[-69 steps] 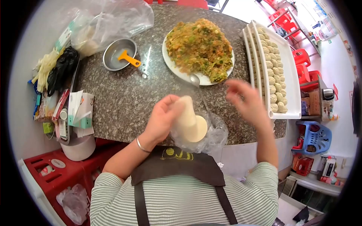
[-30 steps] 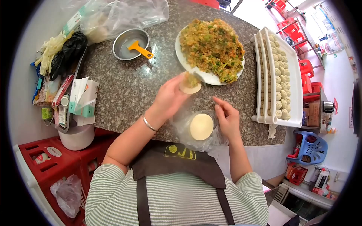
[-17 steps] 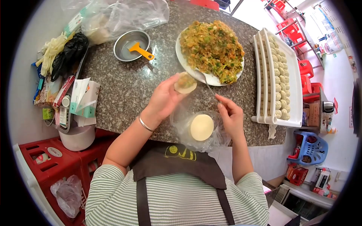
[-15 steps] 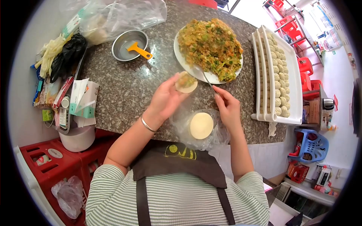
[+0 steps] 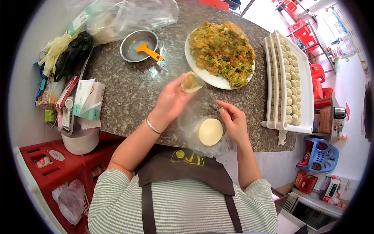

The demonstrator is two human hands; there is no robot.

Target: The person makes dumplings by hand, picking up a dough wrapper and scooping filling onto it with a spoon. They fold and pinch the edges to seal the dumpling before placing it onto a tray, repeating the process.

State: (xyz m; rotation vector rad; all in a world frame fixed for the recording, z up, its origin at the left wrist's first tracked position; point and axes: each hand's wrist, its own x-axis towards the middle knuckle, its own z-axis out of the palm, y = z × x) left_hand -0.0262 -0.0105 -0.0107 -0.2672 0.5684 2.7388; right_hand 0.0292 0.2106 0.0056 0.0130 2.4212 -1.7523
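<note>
My left hand (image 5: 173, 95) holds a round dough wrapper (image 5: 191, 82) with some filling on it, its edge curling up. In my right hand (image 5: 232, 119) is the handle of a thin metal utensil (image 5: 220, 106), pinched between thumb and fingers; its far end is blurred near the wrapper. A white plate (image 5: 208, 78) heaped with chopped orange and green filling (image 5: 224, 50) lies beyond both hands. Between my wrists, pale round wrappers (image 5: 210, 132) rest on a clear plastic bag (image 5: 189, 134).
Stacked white trays (image 5: 306, 84) of dumplings stand at the right. A metal bowl (image 5: 130, 46) with an orange-handled scraper (image 5: 149, 51) sits at the upper left, near a plastic bag (image 5: 132, 17). Tissue boxes (image 5: 89, 103) line the left edge.
The utensil has come away from the filling on the plate toward the wrapper in my left hand. That wrapper's edge now curls up more. The whole view has shifted slightly.
</note>
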